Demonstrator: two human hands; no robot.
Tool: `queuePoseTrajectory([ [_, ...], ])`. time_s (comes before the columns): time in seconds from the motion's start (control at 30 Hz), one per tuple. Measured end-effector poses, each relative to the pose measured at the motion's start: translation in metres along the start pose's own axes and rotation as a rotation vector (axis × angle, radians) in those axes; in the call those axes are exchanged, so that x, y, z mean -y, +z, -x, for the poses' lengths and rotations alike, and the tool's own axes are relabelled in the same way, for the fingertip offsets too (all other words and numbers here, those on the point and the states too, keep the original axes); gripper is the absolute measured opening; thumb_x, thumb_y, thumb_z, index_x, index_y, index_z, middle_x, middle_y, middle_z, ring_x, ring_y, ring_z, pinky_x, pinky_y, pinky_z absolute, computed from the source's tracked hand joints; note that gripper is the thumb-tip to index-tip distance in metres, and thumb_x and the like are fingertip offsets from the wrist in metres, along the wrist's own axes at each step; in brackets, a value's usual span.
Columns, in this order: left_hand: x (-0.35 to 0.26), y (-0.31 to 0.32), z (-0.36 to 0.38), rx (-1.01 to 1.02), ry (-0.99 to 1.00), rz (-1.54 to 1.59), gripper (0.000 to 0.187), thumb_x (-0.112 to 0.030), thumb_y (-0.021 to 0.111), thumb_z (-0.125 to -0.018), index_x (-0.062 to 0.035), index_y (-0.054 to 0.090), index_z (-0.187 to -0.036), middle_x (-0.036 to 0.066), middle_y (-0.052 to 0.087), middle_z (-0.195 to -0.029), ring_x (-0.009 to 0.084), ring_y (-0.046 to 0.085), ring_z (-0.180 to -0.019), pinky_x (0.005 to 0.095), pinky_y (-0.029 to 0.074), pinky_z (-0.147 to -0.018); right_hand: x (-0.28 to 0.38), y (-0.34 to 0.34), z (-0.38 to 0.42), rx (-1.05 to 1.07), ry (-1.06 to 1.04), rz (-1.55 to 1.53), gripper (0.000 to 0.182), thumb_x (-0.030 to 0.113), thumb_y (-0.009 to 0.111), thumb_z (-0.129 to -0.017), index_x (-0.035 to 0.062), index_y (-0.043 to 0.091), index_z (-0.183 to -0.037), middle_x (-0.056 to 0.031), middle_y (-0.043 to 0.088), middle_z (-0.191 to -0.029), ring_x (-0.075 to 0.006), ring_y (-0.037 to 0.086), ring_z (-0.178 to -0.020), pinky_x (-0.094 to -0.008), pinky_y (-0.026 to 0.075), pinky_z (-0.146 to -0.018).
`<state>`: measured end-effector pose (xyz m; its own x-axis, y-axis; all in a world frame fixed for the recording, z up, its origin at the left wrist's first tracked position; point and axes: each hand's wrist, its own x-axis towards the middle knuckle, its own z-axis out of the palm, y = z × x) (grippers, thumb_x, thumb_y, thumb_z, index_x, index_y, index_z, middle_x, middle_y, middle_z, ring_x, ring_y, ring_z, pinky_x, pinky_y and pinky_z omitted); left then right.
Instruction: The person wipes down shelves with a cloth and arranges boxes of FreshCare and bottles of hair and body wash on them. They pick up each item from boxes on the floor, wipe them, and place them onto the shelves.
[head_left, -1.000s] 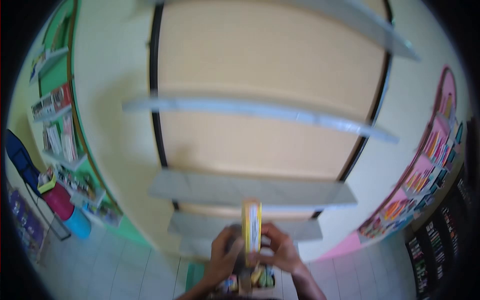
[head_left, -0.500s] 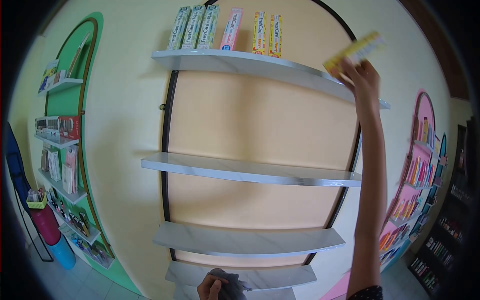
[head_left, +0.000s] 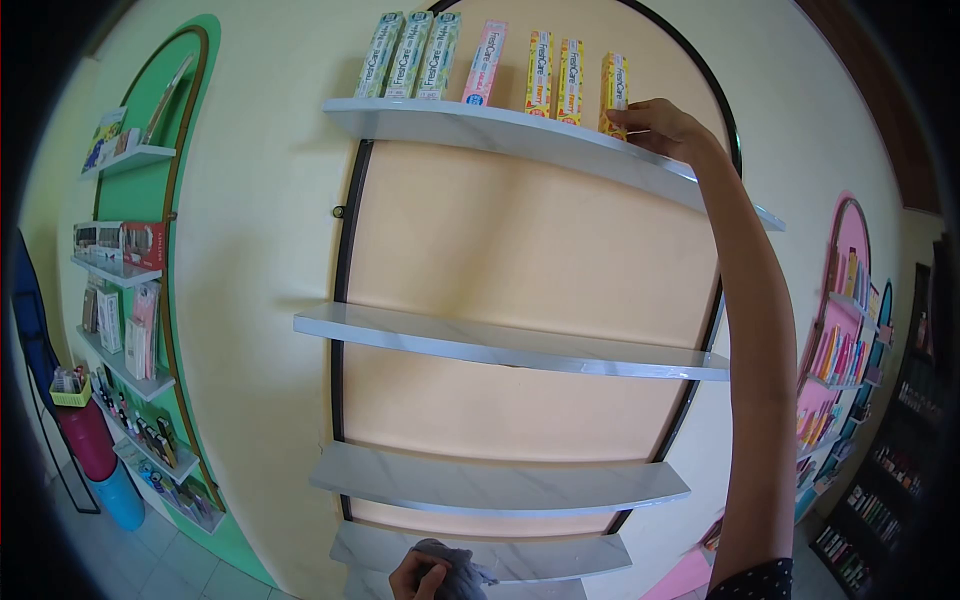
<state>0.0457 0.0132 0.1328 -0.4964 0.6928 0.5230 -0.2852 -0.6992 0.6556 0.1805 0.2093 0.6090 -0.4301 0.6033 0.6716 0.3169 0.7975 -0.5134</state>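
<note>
My right hand (head_left: 660,128) reaches up to the top shelf (head_left: 480,128), its fingers on the lower part of an upright yellow box (head_left: 614,88). Left of that box stand two more yellow boxes (head_left: 539,75), a pink box (head_left: 485,64) and three green boxes (head_left: 410,55), all upright. At the bottom centre, my left hand (head_left: 418,576) is closed around a crumpled grey cloth (head_left: 455,570).
Lower white shelves (head_left: 510,343) run across the wall below the top one. On the left, green-backed shelves (head_left: 125,272) hold boxes and small goods. Pink-backed shelves (head_left: 840,300) and a dark rack (head_left: 880,480) stand at the right.
My right hand has moved left and down to the top shelf, and the yellow box it carried tilted is now upright there. The view has shifted slightly.
</note>
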Motion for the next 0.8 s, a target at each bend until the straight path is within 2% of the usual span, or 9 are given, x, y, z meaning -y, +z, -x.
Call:
queuePoseTrajectory([
  [0.1, 0.001, -0.001, 0.000, 0.016, 0.019, -0.006, 0.008, -0.005, 0.045, -0.078, 0.0001, 0.050, -0.074, 0.007, 0.051, -0.079, 0.0144, 0.048, -0.073, 0.0257, 0.038, -0.069, 0.001, 0.006, -0.001, 0.013, 0.006, -0.026, 0.052, 0.026, 0.063, -0.069, -0.0101, 0.044, -0.101, -0.0130, 0.053, -0.089, -0.0164, 0.054, -0.080, -0.0234, 0.045, -0.073],
  [0.17, 0.003, -0.003, 0.002, -0.013, -0.040, -0.036, 0.007, -0.005, 0.046, -0.077, -0.0001, 0.050, -0.074, 0.007, 0.051, -0.079, 0.0152, 0.049, -0.074, 0.0263, 0.038, -0.069, 0.003, 0.009, -0.003, -0.048, 0.037, -0.091, 0.040, 0.016, 0.066, -0.066, -0.0074, 0.051, -0.094, -0.0165, 0.055, -0.089, -0.0185, 0.057, -0.073, -0.0239, 0.048, -0.068],
  [0.3, 0.002, -0.002, 0.001, -0.001, -0.027, 0.000, 0.006, -0.005, 0.047, -0.076, -0.0003, 0.050, -0.074, 0.007, 0.052, -0.079, 0.0156, 0.049, -0.075, 0.0265, 0.038, -0.069, 0.006, 0.013, -0.002, -0.051, 0.030, -0.102, 0.039, 0.016, 0.066, -0.066, -0.0070, 0.051, -0.094, -0.0157, 0.055, -0.087, -0.0183, 0.057, -0.073, -0.0236, 0.049, -0.066],
  [0.4, 0.006, -0.003, 0.002, -0.007, -0.034, 0.036, 0.006, -0.005, 0.047, -0.076, -0.0002, 0.050, -0.074, 0.007, 0.052, -0.080, 0.0159, 0.049, -0.075, 0.0264, 0.039, -0.069, 0.009, 0.015, 0.000, -0.063, 0.054, -0.109, 0.039, 0.018, 0.067, -0.065, -0.0059, 0.052, -0.092, -0.0143, 0.055, -0.084, -0.0176, 0.057, -0.072, -0.0225, 0.049, -0.064],
  [0.47, 0.006, -0.003, 0.002, -0.011, -0.041, 0.010, 0.006, -0.006, 0.047, -0.076, -0.0002, 0.050, -0.074, 0.007, 0.053, -0.079, 0.0155, 0.049, -0.075, 0.0263, 0.038, -0.069, 0.010, 0.015, 0.003, -0.017, 0.013, -0.067, 0.046, 0.022, 0.064, -0.067, -0.0085, 0.046, -0.096, -0.0162, 0.051, -0.089, -0.0186, 0.053, -0.076, -0.0253, 0.045, -0.069],
  [0.8, 0.006, -0.004, 0.001, -0.017, -0.051, 0.004, 0.007, -0.007, 0.048, -0.076, -0.0006, 0.050, -0.074, 0.006, 0.052, -0.077, 0.0129, 0.047, -0.070, 0.0251, 0.038, -0.066, 0.006, 0.011, -0.002, 0.016, 0.022, -0.108, 0.042, 0.025, 0.064, -0.066, -0.0058, 0.048, -0.090, -0.0177, 0.052, -0.083, -0.0177, 0.053, -0.070, -0.0254, 0.045, -0.065],
])
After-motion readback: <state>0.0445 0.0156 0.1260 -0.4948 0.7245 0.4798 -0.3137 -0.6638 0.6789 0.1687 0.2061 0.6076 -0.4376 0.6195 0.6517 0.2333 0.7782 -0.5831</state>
